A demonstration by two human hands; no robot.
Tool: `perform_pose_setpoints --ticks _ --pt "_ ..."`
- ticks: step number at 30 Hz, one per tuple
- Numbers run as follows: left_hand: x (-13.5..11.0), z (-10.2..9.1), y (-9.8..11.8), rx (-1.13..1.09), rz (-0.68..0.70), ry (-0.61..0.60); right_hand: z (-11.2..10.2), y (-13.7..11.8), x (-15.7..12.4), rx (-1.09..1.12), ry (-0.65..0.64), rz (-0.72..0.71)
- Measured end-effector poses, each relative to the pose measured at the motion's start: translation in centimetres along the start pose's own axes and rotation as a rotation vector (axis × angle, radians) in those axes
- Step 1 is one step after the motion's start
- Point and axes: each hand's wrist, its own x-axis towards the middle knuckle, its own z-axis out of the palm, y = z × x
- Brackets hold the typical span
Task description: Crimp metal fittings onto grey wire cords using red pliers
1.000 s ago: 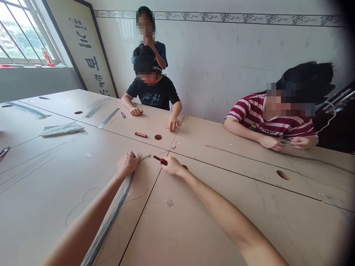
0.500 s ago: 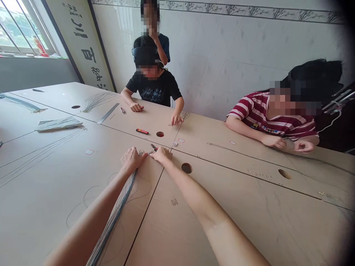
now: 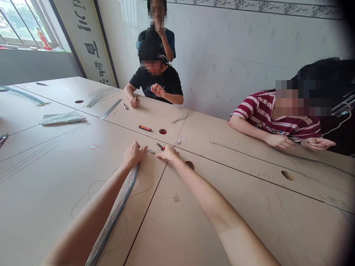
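My left hand [image 3: 134,154] has its fingers curled over the top end of a bundle of thin blue-grey cords [image 3: 130,186], which trails toward me along the table. Small gold-coloured metal ends [image 3: 150,151] show just right of those fingers. My right hand [image 3: 169,153] is closed round small red-handled snips [image 3: 160,146]. Their dark blade points up and left, apart from the cords. The fingertips of both hands are partly hidden.
Across the joined tables [image 3: 146,229] sit two co-workers, and another person stands behind. Nearby lie a red-and-black box cutter [image 3: 145,128], a steel ruler [image 3: 111,109], a folded cloth [image 3: 63,117] and other cord bundles [image 3: 101,96]. Round holes [image 3: 190,165] pierce the tabletop.
My right hand has moved right with the snips, widening the gap between my hands and uncovering more metal ends. The co-worker opposite has lifted a hand off the table.
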Motion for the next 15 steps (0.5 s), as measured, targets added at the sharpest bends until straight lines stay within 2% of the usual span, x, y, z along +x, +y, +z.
perform_pose_setpoints --ticks 5,7,11,15 --pt "0.1 -0.2 0.1 -0.034 0.341 -0.037 0.0 0.0 -0.1 0.003 0.014 -0.011" --pt "0.2 0.0 0.2 -0.042 0.423 -0.067 0.0 0.0 -0.2 0.005 0.014 -0.01" --pt "0.1 0.7 0.4 -0.067 0.474 -0.069 -0.1 0.0 -0.4 0.008 0.016 -0.002" --pt "-0.3 1.4 0.8 -0.099 0.457 -0.051 0.1 0.2 -0.5 0.008 0.027 -0.018"
